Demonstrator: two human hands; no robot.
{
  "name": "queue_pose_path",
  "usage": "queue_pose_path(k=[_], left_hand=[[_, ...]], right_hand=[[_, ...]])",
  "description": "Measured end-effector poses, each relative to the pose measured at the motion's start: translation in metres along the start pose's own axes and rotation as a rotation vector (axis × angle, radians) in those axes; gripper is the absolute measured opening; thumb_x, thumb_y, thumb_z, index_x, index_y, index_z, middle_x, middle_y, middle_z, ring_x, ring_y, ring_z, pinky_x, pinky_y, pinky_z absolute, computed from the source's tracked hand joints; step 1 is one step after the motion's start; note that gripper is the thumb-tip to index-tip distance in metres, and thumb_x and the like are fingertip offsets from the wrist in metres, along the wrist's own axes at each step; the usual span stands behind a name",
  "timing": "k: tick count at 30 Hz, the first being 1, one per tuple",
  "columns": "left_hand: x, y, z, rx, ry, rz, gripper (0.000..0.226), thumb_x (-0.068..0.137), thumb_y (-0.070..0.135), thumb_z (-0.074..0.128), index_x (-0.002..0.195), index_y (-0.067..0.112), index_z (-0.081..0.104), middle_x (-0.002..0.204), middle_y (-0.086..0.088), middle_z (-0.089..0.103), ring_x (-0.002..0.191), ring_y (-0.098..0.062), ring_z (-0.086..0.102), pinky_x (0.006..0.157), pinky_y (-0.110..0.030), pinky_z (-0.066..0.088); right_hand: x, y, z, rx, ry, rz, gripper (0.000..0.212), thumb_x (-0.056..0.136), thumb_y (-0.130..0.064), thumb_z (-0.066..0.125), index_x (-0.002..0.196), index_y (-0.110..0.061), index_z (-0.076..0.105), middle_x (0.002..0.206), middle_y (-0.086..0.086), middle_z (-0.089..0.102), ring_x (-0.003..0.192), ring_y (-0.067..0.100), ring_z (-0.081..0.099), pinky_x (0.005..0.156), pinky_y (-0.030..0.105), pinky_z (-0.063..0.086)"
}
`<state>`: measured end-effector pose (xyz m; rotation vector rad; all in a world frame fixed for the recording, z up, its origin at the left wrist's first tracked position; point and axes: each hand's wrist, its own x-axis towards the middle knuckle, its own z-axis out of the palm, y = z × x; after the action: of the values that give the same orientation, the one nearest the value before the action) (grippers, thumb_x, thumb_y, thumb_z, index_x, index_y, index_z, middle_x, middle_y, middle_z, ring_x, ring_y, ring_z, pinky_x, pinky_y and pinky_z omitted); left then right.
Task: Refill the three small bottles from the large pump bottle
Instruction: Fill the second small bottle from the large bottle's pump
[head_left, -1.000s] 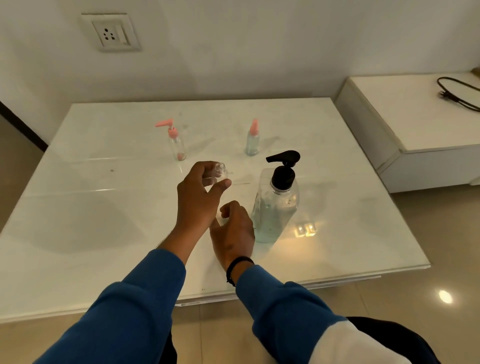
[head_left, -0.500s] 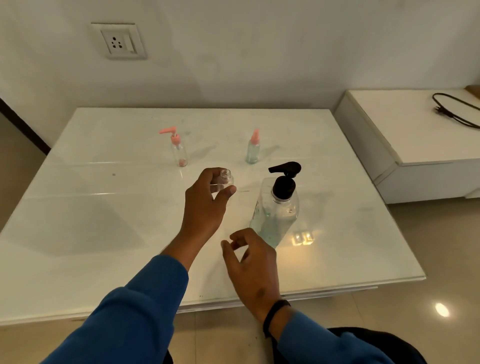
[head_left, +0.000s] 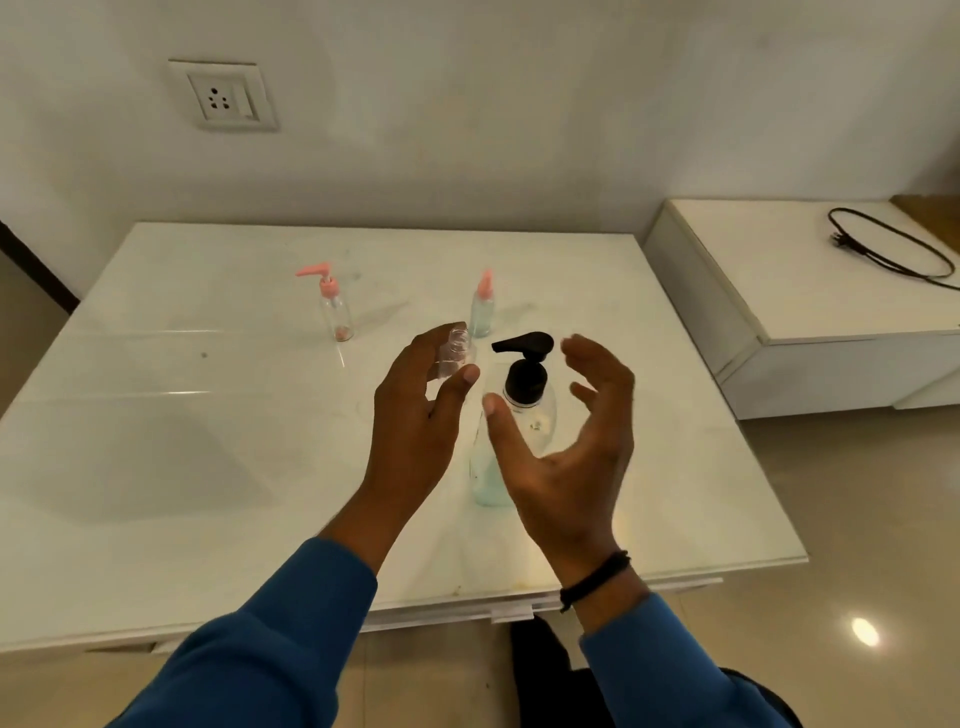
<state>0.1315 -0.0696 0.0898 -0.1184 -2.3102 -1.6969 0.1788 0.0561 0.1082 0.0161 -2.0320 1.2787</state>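
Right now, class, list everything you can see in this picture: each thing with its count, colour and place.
Large pump bottle: one, clear, black pump, table centre.
Open small bottle: one, clear, uncapped, held in left hand.
Small pump bottles: two, clear, pink tops, behind.
Table: one, white.
Side cabinet: one, white, right.
Cable: one, black, on cabinet.
Wall socket: one, white.
Left hand: grips open bottle.
Right hand: open, near pump.
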Motion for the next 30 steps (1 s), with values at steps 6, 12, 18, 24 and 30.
queue_pose_path(k=[6, 12, 18, 24, 30], left_hand=[[0.002, 0.005, 0.010, -0.008, -0.035, -0.003, 0.046, 0.095, 0.040, 0.056, 0.139, 0.026, 0.054, 0.133, 0.009, 0.062, 0.117, -0.001, 0.058, 0.091, -0.007, 0.047], [0.018, 0.007, 0.010, 0.016, -0.005, 0.082, 0.044, 0.096, 0.029, 0.061, 0.140, 0.022, 0.054, 0.134, 0.006, 0.062, 0.122, -0.007, 0.059, 0.094, -0.019, 0.054], [0.027, 0.019, 0.006, 0.092, 0.032, 0.256, 0.043, 0.098, 0.026, 0.061, 0.139, 0.027, 0.053, 0.135, 0.008, 0.062, 0.117, 0.003, 0.058, 0.089, -0.016, 0.054], [0.032, 0.025, 0.020, 0.131, 0.050, 0.286, 0.041, 0.098, 0.022, 0.065, 0.137, 0.024, 0.053, 0.129, 0.015, 0.061, 0.112, -0.001, 0.062, 0.082, -0.011, 0.053], [0.043, 0.032, 0.020, 0.148, 0.073, 0.318, 0.042, 0.094, 0.030, 0.067, 0.133, 0.020, 0.057, 0.123, 0.014, 0.063, 0.108, -0.009, 0.065, 0.079, -0.010, 0.052]], right_hand=[[0.010, 0.019, 0.024, -0.041, -0.026, -0.022, 0.034, 0.083, -0.019, 0.077, 0.113, -0.009, 0.065, 0.095, -0.003, 0.066, 0.085, 0.013, 0.061, 0.081, 0.016, 0.051], [0.042, 0.038, 0.042, -0.070, 0.053, -0.079, 0.029, 0.080, -0.010, 0.074, 0.105, -0.001, 0.065, 0.088, 0.008, 0.066, 0.079, 0.009, 0.055, 0.080, 0.001, 0.041], [0.063, 0.052, 0.045, 0.038, -0.010, -0.064, 0.058, 0.080, -0.003, 0.076, 0.133, -0.004, 0.051, 0.107, 0.009, 0.068, 0.094, 0.016, 0.068, 0.091, 0.016, 0.052], [0.073, 0.053, 0.042, 0.003, 0.004, -0.200, 0.073, 0.082, 0.006, 0.073, 0.146, -0.007, 0.042, 0.125, 0.016, 0.058, 0.111, 0.002, 0.058, 0.092, 0.012, 0.049], [0.074, 0.059, 0.043, -0.013, 0.049, -0.218, 0.061, 0.085, 0.004, 0.075, 0.137, -0.010, 0.048, 0.130, 0.016, 0.058, 0.116, 0.010, 0.060, 0.096, 0.012, 0.049]])
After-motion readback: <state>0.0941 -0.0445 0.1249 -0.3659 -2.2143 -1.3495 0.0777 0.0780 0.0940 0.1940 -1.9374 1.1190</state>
